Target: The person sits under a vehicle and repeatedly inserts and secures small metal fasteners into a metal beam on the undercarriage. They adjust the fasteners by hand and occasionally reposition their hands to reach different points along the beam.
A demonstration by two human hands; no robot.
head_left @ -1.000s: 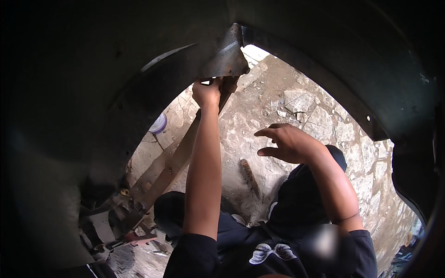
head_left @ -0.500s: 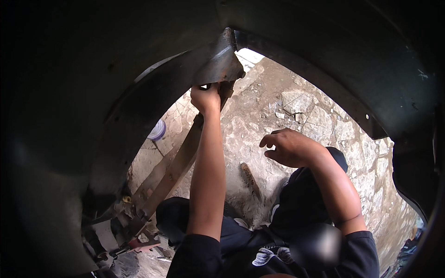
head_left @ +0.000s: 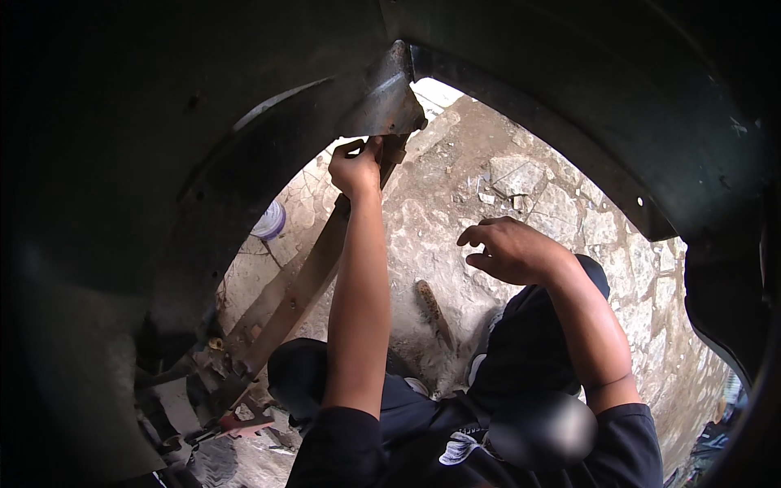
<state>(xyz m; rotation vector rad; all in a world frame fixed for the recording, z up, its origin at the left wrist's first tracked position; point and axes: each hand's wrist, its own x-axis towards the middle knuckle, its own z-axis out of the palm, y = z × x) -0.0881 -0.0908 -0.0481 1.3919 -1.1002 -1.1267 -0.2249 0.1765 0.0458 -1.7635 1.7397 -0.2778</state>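
My left hand (head_left: 356,172) reaches up to the lower edge of a dark, worn metal bracket (head_left: 389,106). Its thumb and fingers are curled together just beneath that edge, with the tips partly hidden, so what they grip cannot be made out. Beside this hand a long brown metal bar (head_left: 303,291) slants from the bracket down to the lower left. My right hand (head_left: 517,250) hovers over my knee, empty, its thumb and fingers bent but apart.
A dark curved metal panel (head_left: 504,102) arches around and over me. On the stone-paved ground (head_left: 561,211) lies a rusty rod-like piece (head_left: 435,313) between my legs. A white and purple round container (head_left: 269,221) stands beyond the bar; a red piece (head_left: 244,424) lies lower left.
My view has shifted slightly, moving the whole scene a little down-left or up. My left thumb and fingers show a bit more under the bracket. The right hand keeps nearly the same pose.
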